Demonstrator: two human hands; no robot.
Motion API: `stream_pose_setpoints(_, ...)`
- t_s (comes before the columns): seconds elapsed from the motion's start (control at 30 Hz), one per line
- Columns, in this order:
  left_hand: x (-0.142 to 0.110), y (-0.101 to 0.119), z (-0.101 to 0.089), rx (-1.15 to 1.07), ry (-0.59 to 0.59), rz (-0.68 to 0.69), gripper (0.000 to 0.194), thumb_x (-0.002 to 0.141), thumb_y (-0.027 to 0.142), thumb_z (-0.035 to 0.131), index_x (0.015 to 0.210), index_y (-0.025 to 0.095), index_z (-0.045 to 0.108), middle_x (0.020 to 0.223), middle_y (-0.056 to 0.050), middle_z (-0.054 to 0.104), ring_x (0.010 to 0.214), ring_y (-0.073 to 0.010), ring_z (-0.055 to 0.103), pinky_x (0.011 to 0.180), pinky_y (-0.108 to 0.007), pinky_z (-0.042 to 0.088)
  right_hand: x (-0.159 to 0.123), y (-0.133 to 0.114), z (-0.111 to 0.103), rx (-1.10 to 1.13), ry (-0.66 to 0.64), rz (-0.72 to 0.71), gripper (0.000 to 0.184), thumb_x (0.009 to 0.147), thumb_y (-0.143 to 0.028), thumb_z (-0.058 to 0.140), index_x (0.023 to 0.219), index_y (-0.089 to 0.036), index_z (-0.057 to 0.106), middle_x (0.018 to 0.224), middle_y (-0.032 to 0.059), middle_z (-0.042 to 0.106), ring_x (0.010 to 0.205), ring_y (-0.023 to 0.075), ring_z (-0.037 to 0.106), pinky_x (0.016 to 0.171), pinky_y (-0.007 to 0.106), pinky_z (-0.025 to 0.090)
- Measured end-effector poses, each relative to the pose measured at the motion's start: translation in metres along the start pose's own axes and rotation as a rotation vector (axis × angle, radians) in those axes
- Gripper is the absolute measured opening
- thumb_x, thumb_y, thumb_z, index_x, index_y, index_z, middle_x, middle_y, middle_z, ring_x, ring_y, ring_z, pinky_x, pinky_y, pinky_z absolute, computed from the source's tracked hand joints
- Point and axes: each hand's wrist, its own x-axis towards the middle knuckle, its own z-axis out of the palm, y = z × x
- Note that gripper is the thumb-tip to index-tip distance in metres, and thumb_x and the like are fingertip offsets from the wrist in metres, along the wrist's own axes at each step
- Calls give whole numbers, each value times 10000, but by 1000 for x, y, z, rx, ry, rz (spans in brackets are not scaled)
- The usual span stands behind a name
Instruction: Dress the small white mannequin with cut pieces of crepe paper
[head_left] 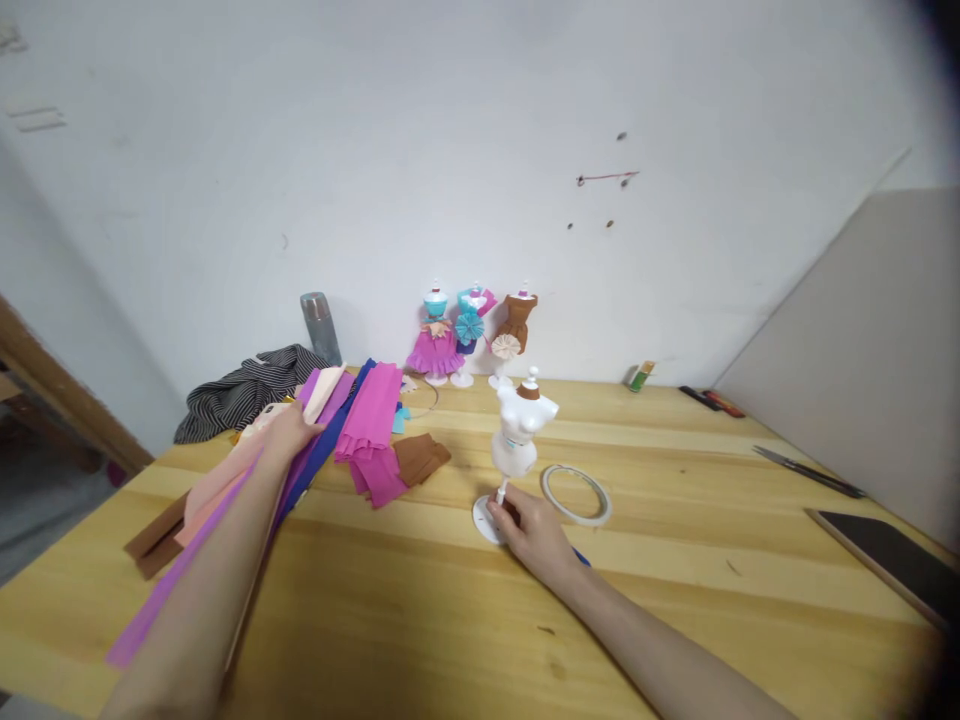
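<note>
My right hand (534,530) is closed around the thin stem of a small white dress-form mannequin (517,425), just above its round base. The mannequin stands upright on the table, with a brown band at its neck and a thin teal band at the waist. Over to the left, my left hand (289,432) reaches into a heap of crepe paper strips (225,470) in peach, purple and blue. Its fingers are bent onto the strips and partly hidden. Pink crepe paper (375,410) and a folded brown piece (422,458) lie beside the heap.
Against the wall stand three dressed mannequins, one with a pink skirt (436,352). A roll of tape (576,495) lies right of my right hand. Farther right are scissors (810,472), a dark tablet-like slab (885,560) and a glue stick (642,376). A bottle (321,328) stands behind striped cloth (240,390).
</note>
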Motion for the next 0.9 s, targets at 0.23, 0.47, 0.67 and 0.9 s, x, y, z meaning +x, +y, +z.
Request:
stream_pose_setpoints(0.23,10,-4,-61,-542,-241,-45,379,800,357,562,1080,105,602,895,-110,731,819,-243,701,707,-333,563,0,-1,0,17,5,-5,278,906,-332,406,722,-185,553,633,36,627,576,170,575,556,260,382)
stream_pose_setpoints(0.47,-4,25,-86,-763,-639,151,605,597,490,760,1078,143,643,1022,-126,728,951,-315,674,858,-421,538,7,-4,-2,-19,-8,24,248,893,-303,415,736,-179,563,660,48,637,603,175,581,580,259,372)
stream_pose_setpoints(0.67,-29,53,-57,-472,-766,337,561,694,514,652,1148,185,644,1232,-106,648,1167,-315,561,981,-379,444,13,-10,-10,-55,-28,93,209,884,-283,439,753,-177,563,670,48,643,602,170,572,569,251,337)
stream_pose_setpoints(0.9,-51,67,-60,-282,-974,596,348,735,425,596,958,179,699,1043,-50,683,982,-250,609,811,-261,469,10,-16,-20,-49,-16,144,199,861,-322,486,727,-180,523,616,9,580,558,140,506,543,238,289)
